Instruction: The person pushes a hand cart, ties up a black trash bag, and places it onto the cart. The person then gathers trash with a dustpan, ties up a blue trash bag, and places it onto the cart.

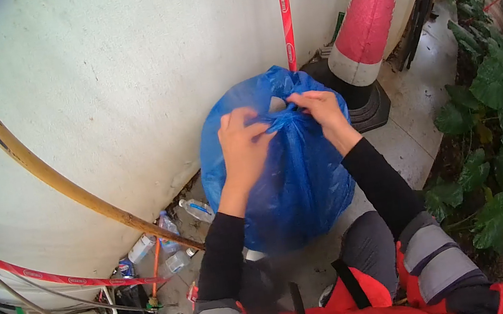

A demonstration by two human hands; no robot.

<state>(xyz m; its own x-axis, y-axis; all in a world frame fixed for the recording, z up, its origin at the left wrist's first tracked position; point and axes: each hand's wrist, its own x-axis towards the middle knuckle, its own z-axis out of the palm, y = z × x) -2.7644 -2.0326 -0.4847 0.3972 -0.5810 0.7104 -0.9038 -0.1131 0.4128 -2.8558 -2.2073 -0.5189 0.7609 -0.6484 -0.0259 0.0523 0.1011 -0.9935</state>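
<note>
A full blue plastic bag [285, 198] stands on the ground in front of me, its top gathered into a bunched neck. My left hand [243, 144] is at the left of that neck, its fingers pinched on the blue plastic and slightly blurred. From the other side, my right hand [324, 115] grips the gathered plastic near the top with curled fingers. Something pale shows through a gap between the folds of the bag. Both forearms are in black sleeves with grey bands.
Behind the bag, a red pole [285, 11] leans on the white wall [119, 79]. A red-and-white traffic cone [366, 25] stands at right. Plastic bottles [179, 260] lie at left below a bamboo pole [63, 182]. Leafy plants [500, 168] line the right edge.
</note>
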